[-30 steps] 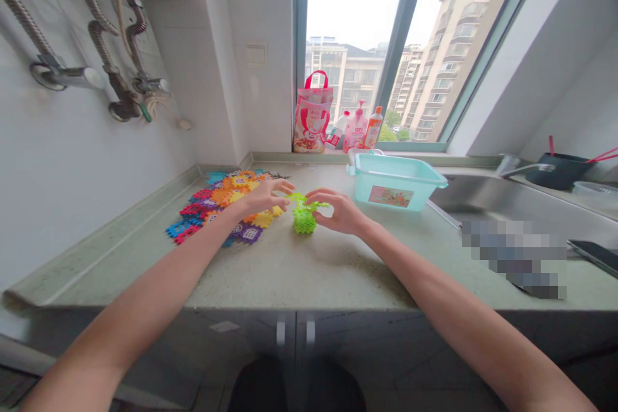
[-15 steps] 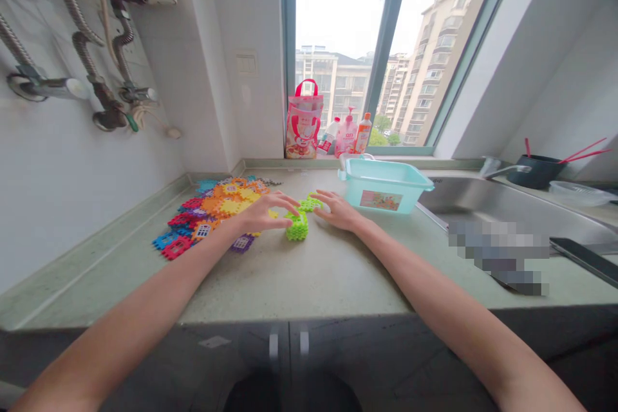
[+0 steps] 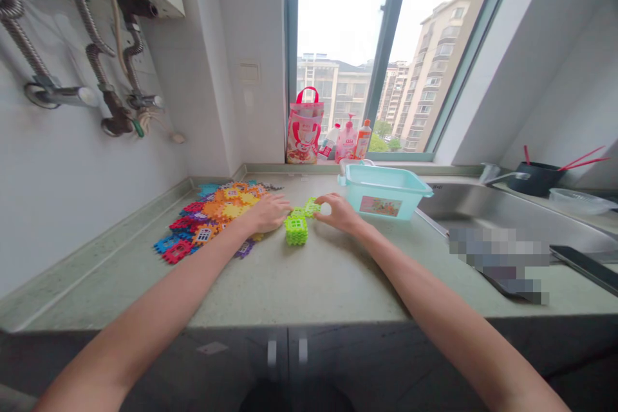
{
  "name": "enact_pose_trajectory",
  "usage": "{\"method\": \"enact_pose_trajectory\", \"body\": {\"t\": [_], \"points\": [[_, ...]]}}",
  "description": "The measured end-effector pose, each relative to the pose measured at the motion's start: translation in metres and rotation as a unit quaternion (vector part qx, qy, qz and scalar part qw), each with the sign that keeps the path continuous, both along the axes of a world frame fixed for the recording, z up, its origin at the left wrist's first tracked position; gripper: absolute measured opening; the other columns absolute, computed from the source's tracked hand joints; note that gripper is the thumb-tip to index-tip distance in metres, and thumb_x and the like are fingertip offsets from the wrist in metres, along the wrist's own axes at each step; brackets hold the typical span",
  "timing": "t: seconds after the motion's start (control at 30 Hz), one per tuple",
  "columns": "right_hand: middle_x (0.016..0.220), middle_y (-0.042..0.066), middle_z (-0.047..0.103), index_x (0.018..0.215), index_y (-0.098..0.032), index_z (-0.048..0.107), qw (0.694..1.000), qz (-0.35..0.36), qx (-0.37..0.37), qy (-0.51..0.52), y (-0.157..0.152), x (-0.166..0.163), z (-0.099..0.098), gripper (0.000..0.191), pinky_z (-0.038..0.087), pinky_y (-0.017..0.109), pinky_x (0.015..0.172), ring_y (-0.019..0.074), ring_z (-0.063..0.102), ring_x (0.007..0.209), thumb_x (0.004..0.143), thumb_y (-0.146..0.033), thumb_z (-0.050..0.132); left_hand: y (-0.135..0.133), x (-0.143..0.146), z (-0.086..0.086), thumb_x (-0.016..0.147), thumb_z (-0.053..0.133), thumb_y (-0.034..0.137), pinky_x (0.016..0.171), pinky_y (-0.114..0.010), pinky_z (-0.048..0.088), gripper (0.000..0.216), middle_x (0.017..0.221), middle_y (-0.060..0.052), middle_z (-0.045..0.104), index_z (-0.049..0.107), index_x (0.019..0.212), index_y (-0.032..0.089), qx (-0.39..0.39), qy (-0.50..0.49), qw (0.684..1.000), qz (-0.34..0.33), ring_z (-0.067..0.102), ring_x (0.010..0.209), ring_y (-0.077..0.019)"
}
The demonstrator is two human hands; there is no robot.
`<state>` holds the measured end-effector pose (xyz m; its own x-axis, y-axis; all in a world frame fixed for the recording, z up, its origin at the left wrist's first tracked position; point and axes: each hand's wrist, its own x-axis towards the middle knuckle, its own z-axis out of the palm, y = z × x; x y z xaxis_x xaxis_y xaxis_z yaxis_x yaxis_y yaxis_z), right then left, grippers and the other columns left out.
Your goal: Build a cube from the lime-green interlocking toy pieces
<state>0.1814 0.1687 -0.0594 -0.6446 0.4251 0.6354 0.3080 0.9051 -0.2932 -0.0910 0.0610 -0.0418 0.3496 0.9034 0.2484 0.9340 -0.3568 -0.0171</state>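
Observation:
A stack of lime-green interlocking plastic building pieces (image 3: 296, 232), with notched edges and a window pattern, stands on the counter. Just behind it, my left hand (image 3: 271, 212) has its fingers bent together, the tips against a flat green piece (image 3: 298, 212). My right hand (image 3: 337, 212) pinches another green piece (image 3: 312, 207) between thumb and fingers, close to the first one. Left of the stack, partly behind my left hand and forearm, spreads a heap of mixed building pieces (image 3: 226, 201) in orange, yellow, red, blue and purple.
A pale turquoise basket (image 3: 410, 206) stands right of my right hand, beside the steel sink (image 3: 463, 199). A blurred-out object and a dark phone-like slab (image 3: 586, 265) lie by the sink's front edge. On the windowsill are a pink bag (image 3: 303, 135) and several bottles (image 3: 346, 141).
My left hand has moved off the top of the green stack to the piece behind it, its fingers drawing together. My right hand has closed on a green piece.

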Motion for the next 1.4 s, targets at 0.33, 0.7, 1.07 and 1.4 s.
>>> {"method": "enact_pose_trajectory", "body": {"t": [0.33,0.7,1.07,1.4], "points": [[0.110,0.008,0.077,0.112,-0.025,0.074,0.984,0.174,0.037,0.028,-0.067,-0.008,0.029,0.017,0.053,0.044,0.101,0.0259,0.069,0.107,0.098,-0.034,0.073,-0.009,-0.009,0.008,0.083,0.074,0.050,0.102,-0.043,0.052,0.034,0.098,-0.008,0.080,0.077,0.104,0.023,0.074,-0.100,0.989,0.085,0.071,0.105,-0.0317],[0.139,0.014,0.072,0.135,-0.023,0.072,0.998,0.019,-0.020,-0.058,-0.006,-0.001,-0.010,0.035,0.049,0.051,0.116,0.0296,0.066,0.132,0.102,-0.031,0.066,-0.058,0.012,0.053,0.091,0.071,0.049,0.102,-0.043,0.052,0.032,0.107,-0.008,0.079,0.080,0.108,0.023,0.161,-0.258,0.948,-0.092,0.067,0.108,-0.0266],[0.102,0.009,0.081,0.098,-0.020,0.079,0.994,0.000,-0.035,-0.102,0.004,0.003,-0.009,0.011,0.055,0.038,0.097,0.0244,0.074,0.097,0.095,-0.030,0.076,-0.059,0.011,0.048,0.092,0.066,0.062,0.110,-0.046,0.041,0.044,0.116,-0.009,0.076,0.080,0.113,0.025,0.121,-0.141,0.979,-0.086,0.062,0.113,-0.0296],[0.095,0.007,0.076,0.100,-0.022,0.084,0.991,-0.024,-0.043,-0.120,-0.002,0.014,-0.002,0.014,0.055,0.032,0.079,0.0210,0.071,0.082,0.091,-0.031,0.079,-0.046,-0.002,0.033,0.106,0.040,0.051,0.111,-0.045,0.044,0.050,0.117,-0.009,0.080,0.078,0.121,0.023,0.074,-0.125,0.989,-0.024,0.066,0.115,-0.0286]]}}
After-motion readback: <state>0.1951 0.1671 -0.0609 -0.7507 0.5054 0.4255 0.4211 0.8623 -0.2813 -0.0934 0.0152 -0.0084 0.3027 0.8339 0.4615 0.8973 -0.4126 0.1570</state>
